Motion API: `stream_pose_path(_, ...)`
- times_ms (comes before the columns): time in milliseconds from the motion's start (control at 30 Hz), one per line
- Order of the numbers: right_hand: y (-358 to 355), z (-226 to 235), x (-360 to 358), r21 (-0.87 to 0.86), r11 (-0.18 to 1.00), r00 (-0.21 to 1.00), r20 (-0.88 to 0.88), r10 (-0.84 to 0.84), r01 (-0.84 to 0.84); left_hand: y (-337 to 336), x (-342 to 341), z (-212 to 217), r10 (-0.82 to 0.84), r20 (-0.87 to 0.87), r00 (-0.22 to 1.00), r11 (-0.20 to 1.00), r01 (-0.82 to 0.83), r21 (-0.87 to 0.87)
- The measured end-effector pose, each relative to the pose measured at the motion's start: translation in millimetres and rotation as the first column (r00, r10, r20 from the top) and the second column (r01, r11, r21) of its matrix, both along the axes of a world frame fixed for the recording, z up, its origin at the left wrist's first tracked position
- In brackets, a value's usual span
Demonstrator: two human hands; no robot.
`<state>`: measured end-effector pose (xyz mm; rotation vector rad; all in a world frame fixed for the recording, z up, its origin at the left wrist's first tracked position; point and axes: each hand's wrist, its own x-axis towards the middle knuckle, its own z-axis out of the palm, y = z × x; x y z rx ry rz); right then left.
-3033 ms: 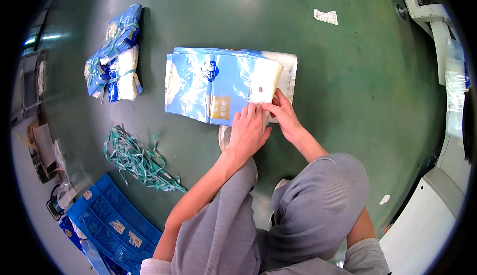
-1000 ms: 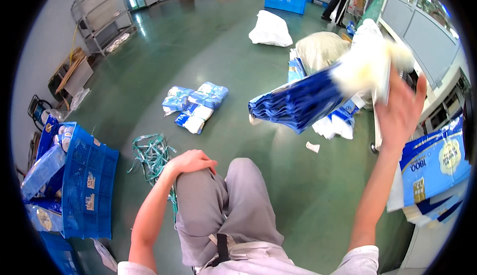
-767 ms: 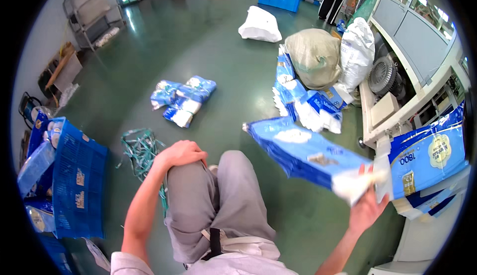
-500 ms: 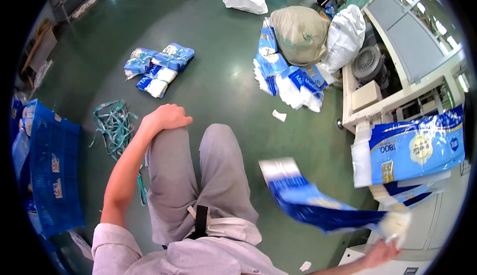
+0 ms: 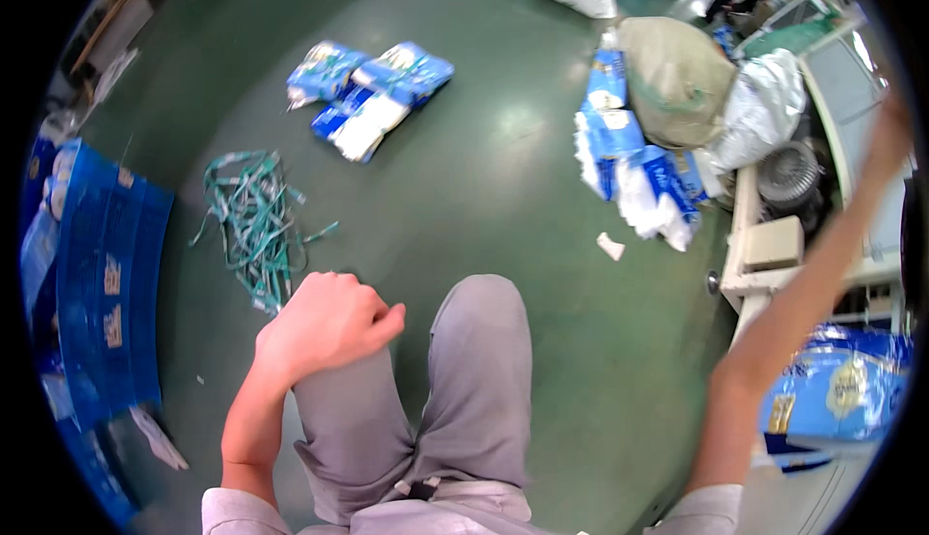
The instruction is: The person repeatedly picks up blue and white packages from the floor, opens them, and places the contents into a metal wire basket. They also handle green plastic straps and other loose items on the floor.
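Observation:
My left hand (image 5: 334,327) rests at my left knee, fingers curled in a loose fist with the thumb to the side. No object shows in it. My right arm stretches up along the right side past the white machine. At the rim of the view my right hand (image 5: 896,129) is smeared and partly cut off, so its fingers and anything in them cannot be made out. Below that forearm, a stack of blue printed plastic bags (image 5: 842,385) lies on the machine's side.
Tied bundles of blue bags (image 5: 402,75) lie on the floor ahead, near tangled green strapping (image 5: 254,221). A blue crate (image 5: 111,283) stands left. Far right, more blue bags (image 5: 610,129) lean by a beige sack (image 5: 677,80) and a white sack (image 5: 764,109) beside the machine (image 5: 740,264).
My right hand has swung from the lower right to the upper right edge. The blue bag it held is no longer visible. My left hand has lifted slightly and the view has shifted.

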<state>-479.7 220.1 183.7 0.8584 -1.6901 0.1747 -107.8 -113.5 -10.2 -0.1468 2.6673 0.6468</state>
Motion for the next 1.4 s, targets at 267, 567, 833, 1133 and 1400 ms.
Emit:
stream_pose_path(267,91.8,-640.2,318.3,0.624,0.636,-0.156,0.647,-0.746,-0.454,-7.7,47.2,2.4,0.019,-0.1,0.995,1.0,-0.02,-0.005)
stream_pose_path(567,159.8,-273.3,345.7,0.144,0.893,-0.857,-0.25,0.451,0.427,-44.3,54.8,0.0,0.233,-0.154,0.96,0.965,-0.209,0.16)
stream_pose_path(833,64.1,-126.4,317.3,-0.81,0.107,-0.161,0.015,0.987,0.577,-42.8,33.4,11.9,0.21,-0.046,0.977,0.97,-0.203,0.132)
stream_pose_path(1133,21.1,-149.8,154.1,-0.705,-0.177,-0.416,-0.581,0.7,0.686,-50.0,51.6,12.1,0.231,-0.024,0.973,0.967,-0.227,0.112)
stream_pose_path(1400,45.3,-16.0,161.4,-0.762,-0.354,-0.601,-0.646,0.472,0.542,-51.4,45.4,7.0,0.22,-0.025,0.975,0.972,-0.217,0.091)
